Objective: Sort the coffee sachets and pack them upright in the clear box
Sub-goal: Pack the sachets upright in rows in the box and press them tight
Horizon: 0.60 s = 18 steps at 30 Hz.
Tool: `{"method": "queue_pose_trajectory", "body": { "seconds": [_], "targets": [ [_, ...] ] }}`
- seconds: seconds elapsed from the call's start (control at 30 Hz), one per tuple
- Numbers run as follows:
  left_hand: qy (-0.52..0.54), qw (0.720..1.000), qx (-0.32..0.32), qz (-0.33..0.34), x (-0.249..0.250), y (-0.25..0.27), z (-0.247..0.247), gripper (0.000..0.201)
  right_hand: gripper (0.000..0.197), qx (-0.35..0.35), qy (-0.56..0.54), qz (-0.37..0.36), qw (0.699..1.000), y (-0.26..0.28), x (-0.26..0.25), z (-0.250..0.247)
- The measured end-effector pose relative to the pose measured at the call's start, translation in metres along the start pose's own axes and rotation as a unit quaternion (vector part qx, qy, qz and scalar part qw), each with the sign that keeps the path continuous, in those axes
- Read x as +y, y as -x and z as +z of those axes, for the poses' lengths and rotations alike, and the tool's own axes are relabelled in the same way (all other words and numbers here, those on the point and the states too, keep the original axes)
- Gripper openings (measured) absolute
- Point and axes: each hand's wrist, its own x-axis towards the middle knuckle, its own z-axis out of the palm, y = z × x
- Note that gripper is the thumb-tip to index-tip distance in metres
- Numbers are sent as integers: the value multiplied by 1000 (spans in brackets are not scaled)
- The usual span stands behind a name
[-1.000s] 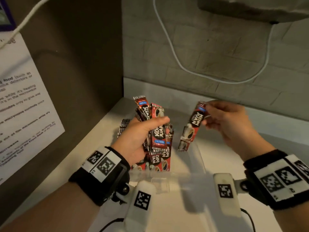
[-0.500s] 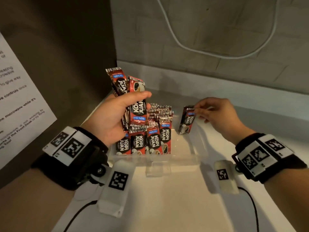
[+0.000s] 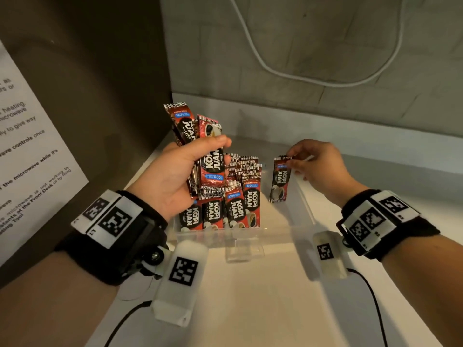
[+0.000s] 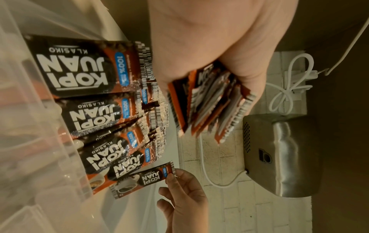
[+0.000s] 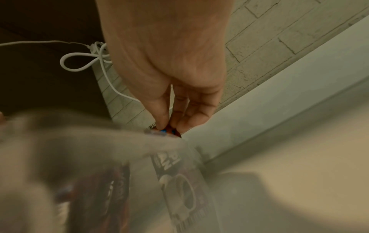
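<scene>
A clear box [image 3: 253,235] stands on the white counter, with several red-and-black Kopi Juan sachets [image 3: 234,209] upright in its left part. Above the box's left end, my left hand [image 3: 175,171] grips a bundle of sachets [image 3: 211,171]; the same bundle [image 4: 211,102] shows edge-on in the left wrist view. My right hand [image 3: 315,161] pinches the top edge of a single sachet [image 3: 280,179], which hangs upright inside the box to the right of the packed rows. In the right wrist view the fingertips [image 5: 163,119] pinch that sachet [image 5: 179,176], blurred behind the box wall.
A dark panel [image 3: 100,83] with a printed notice [image 3: 27,156] stands on the left. Behind is a grey brick wall with a white cable [image 3: 300,78]. A steel wall-mounted appliance [image 4: 279,157] shows in the left wrist view. White counter [image 3: 250,296] lies in front of the box.
My right hand has brought the single sachet down from above into the box, right of the packed rows. My left hand still holds its bundle, and the view has tilted downward.
</scene>
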Motion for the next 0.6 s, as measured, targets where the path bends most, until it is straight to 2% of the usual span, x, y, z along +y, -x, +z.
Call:
{"method": "queue_pose_trajectory", "body": {
  "seconds": [0.17,0.4,0.6],
  "targets": [
    [15,1000,3,-6,-5,-1,4,7,6,11,18,11,1000,1,0,-1],
    [25,999,-11,-18,-11,0,10,9,12,20,22,24,999,2,3,-7],
    [18,999,-1,-48,-19,-1,13,13,15,91,5,-5,996,6,-16,-21]
  ]
}}
